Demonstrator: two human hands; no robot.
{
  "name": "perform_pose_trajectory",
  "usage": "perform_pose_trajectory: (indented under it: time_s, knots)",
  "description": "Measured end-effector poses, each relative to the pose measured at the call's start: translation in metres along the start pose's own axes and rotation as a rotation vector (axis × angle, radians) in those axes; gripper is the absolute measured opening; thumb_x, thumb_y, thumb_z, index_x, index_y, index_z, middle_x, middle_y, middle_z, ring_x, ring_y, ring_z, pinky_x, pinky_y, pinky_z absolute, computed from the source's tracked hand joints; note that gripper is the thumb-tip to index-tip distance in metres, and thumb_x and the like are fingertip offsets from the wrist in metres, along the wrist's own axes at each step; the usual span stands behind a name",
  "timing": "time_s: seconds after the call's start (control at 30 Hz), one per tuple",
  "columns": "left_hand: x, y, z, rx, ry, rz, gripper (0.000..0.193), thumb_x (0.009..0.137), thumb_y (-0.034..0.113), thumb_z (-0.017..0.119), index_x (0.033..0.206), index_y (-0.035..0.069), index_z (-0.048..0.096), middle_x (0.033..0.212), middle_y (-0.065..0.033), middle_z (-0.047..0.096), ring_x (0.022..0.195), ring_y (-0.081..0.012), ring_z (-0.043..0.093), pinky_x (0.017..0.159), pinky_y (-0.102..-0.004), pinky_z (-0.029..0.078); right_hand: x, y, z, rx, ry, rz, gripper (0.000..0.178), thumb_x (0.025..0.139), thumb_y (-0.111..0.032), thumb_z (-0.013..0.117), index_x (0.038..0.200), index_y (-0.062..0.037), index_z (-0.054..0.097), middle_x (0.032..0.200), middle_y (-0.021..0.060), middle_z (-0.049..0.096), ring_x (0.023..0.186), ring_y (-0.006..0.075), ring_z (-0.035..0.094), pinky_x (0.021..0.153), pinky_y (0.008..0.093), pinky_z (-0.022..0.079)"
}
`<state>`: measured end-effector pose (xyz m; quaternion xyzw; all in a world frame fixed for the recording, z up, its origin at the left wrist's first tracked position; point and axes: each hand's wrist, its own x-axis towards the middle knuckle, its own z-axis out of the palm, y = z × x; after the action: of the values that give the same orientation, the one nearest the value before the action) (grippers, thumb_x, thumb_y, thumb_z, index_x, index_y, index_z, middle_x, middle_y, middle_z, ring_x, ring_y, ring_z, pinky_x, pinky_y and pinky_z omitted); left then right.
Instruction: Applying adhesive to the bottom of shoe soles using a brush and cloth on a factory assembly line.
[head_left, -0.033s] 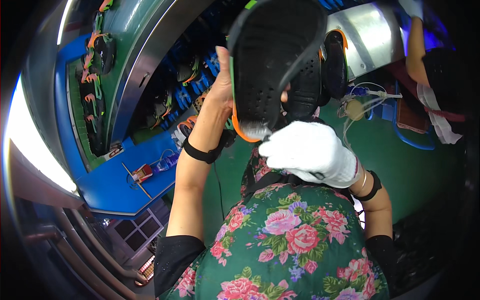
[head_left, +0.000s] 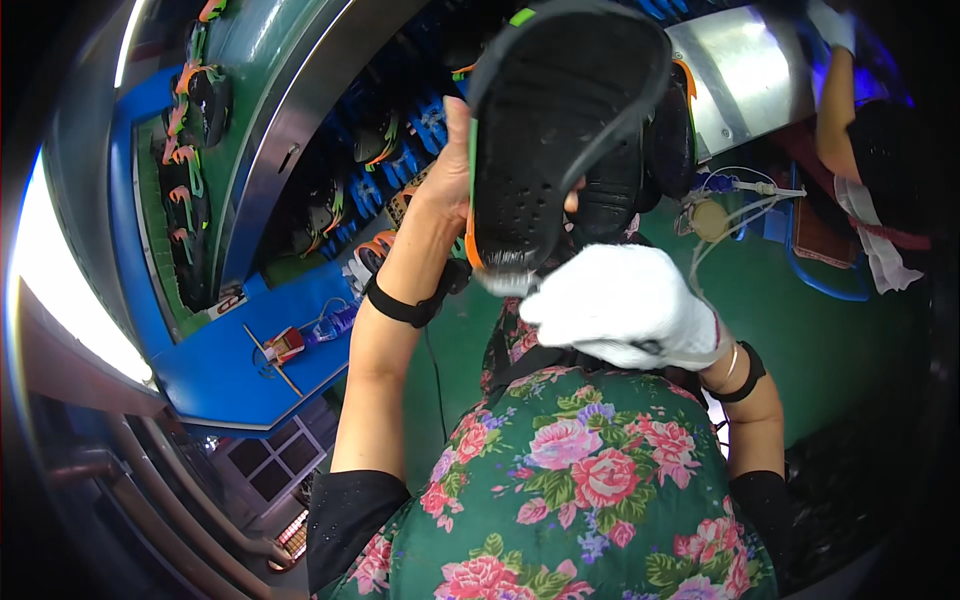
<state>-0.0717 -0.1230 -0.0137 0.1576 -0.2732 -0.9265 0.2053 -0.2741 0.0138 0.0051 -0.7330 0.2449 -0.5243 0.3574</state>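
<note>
My left hand [head_left: 450, 175], bare, grips a black shoe sole [head_left: 535, 140] with an orange and green edge. Its thumb stands along the left side, and a fingertip shows past the right side. The sole is raised, its perforated heel end toward me. In a white knit glove, my right hand [head_left: 625, 310] is closed around a small brush, whose handle is hidden in the fist. The brush's pale bristles [head_left: 508, 284] lie at the heel edge, slightly blurred. Just behind are another black sole [head_left: 613, 182] and a black piece with an orange rim [head_left: 684, 120].
A blue table [head_left: 230, 370] at left bears a red container [head_left: 285, 345] and a thin stick. Beyond a curved metal rim [head_left: 290, 150] are more shoe parts on blue holders. A metal plate [head_left: 735, 70], a tape roll [head_left: 708, 218], cords and another person's arm [head_left: 836, 110] are at right.
The sole has shifted slightly right and tilted. The bristles have moved a little down, onto the lower heel edge. At the far right, the other person's arm has moved slightly.
</note>
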Motion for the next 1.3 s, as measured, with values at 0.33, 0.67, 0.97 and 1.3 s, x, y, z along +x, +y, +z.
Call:
perform_pose_trajectory:
  time_s: [0.33, 0.67, 0.97, 1.3]
  knots:
    - [0.003, 0.001, 0.012, 0.145, 0.39, -0.248, 0.091, 0.085, 0.072, 0.055, 0.14, -0.001, 0.048, 0.112, -0.0241, 0.067, 0.09, -0.0332, 0.073, 0.072, -0.0474, 0.065, 0.001, 0.008, -0.005, 0.019, -0.158, -0.037, 0.025, 0.079, -0.01, 0.074, 0.104, -0.0115, 0.075, 0.108, 0.006, 0.074, 0.093, 0.024, 0.071, 0.078, 0.035, 0.058]
    - [0.007, 0.003, 0.01, -0.034, 0.536, -0.356, 0.099, 0.085, 0.085, 0.034, 0.142, 0.005, 0.047, 0.104, -0.0202, 0.071, 0.073, -0.0345, 0.074, 0.062, -0.0452, 0.065, 0.014, 0.009, -0.014, 0.377, -0.022, 0.208, 0.013, 0.082, -0.01, 0.073, 0.094, -0.0077, 0.077, 0.097, 0.0074, 0.076, 0.088, 0.0226, 0.072, 0.078, 0.0335, 0.056]
    - [-0.044, -0.07, -0.033, -0.287, 0.603, -0.004, 0.044, 0.105, 0.032, 0.044, 0.131, 0.0, 0.059, 0.127, -0.0149, 0.065, 0.113, -0.029, 0.065, 0.098, -0.0427, 0.054, 0.029, 0.011, -0.02, 0.083, 0.425, 0.317, 0.014, 0.081, 0.001, 0.074, 0.095, -0.0038, 0.075, 0.101, 0.0116, 0.075, 0.093, 0.0247, 0.072, 0.082, 0.0347, 0.057]
    - [-0.055, -0.08, -0.021, -0.123, 0.519, 0.017, 0.049, 0.102, 0.031, 0.055, 0.139, 0.0, 0.049, 0.14, -0.0179, 0.056, 0.124, -0.0334, 0.058, 0.1, -0.0491, 0.053, 0.015, 0.009, -0.018, -0.241, 0.231, 0.095, 0.028, 0.08, -0.01, 0.07, 0.108, -0.0065, 0.072, 0.105, 0.0106, 0.072, 0.095, 0.032, 0.067, 0.085, 0.0413, 0.055]
